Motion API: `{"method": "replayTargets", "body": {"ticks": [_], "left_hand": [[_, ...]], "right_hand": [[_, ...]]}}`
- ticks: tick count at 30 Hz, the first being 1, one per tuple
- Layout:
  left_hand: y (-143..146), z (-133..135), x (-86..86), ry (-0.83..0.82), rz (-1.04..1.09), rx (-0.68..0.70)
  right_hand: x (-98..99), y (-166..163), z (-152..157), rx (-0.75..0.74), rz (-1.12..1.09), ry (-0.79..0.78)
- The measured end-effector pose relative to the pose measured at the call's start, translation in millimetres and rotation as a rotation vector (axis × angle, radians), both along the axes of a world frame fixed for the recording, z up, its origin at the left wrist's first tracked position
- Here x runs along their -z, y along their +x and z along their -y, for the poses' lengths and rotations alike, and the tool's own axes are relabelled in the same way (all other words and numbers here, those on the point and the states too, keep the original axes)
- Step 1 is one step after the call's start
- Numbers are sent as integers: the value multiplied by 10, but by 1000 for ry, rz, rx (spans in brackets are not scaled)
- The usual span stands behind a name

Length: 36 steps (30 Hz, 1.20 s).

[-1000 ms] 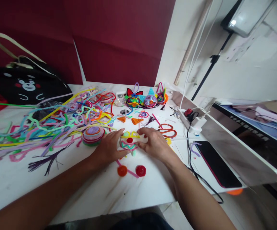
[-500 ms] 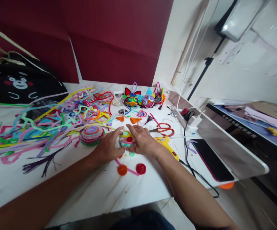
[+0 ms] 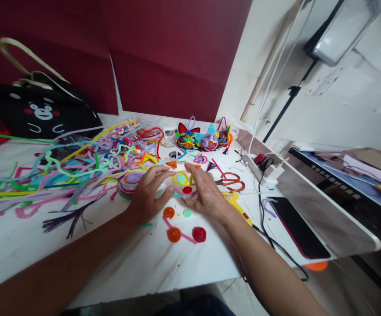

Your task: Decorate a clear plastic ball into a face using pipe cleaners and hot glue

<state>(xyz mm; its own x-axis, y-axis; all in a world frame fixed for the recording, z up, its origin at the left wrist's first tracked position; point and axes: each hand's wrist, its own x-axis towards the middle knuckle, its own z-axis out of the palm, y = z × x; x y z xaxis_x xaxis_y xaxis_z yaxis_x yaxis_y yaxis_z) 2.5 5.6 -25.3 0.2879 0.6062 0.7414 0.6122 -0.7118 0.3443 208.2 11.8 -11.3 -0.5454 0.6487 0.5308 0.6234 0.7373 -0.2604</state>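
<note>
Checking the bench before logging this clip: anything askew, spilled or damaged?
Nothing looks clearly damaged. The pipe cleaners lie in a loose tangle left of the left hand. Oddest: an unidentifiable orange shape showing past the table near the phone, apparently partly hidden.

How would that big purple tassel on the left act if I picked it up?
The tassel would probably flop and dangle, because its loose strands look as thin as thread. It's likely very light, since the strands are so fine. It doesn't look apt to roll: it lies spread out on the white table.
</note>
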Motion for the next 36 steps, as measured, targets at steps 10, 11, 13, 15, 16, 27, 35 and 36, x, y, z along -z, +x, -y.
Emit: {"method": "replayTargets", "body": {"ticks": [10,11,13,15,16,27,35,36], "left_hand": [[-50,60,-36,299,-226,38],[-50,62,-33,289,-229,37],[-47,64,-25,259,-229,30],[-43,66,-20,225,-228,27],[-41,67,-19,209,-224,26],[-16,63,-39,211,-193,-18],[15,84,-33,147,-130,2],[21,87,-41,124,-109,1]], "right_hand": [[-8,30,52,-10,-48,43],[-9,32,57,-12,-48,42],[-14,32,66,-11,-42,35],[-22,29,74,-7,-34,27],[-26,27,77,-5,-32,24],[-36,26,90,1,-21,30],[-30,16,98,2,-29,31],[-29,15,99,1,-29,30]]}}
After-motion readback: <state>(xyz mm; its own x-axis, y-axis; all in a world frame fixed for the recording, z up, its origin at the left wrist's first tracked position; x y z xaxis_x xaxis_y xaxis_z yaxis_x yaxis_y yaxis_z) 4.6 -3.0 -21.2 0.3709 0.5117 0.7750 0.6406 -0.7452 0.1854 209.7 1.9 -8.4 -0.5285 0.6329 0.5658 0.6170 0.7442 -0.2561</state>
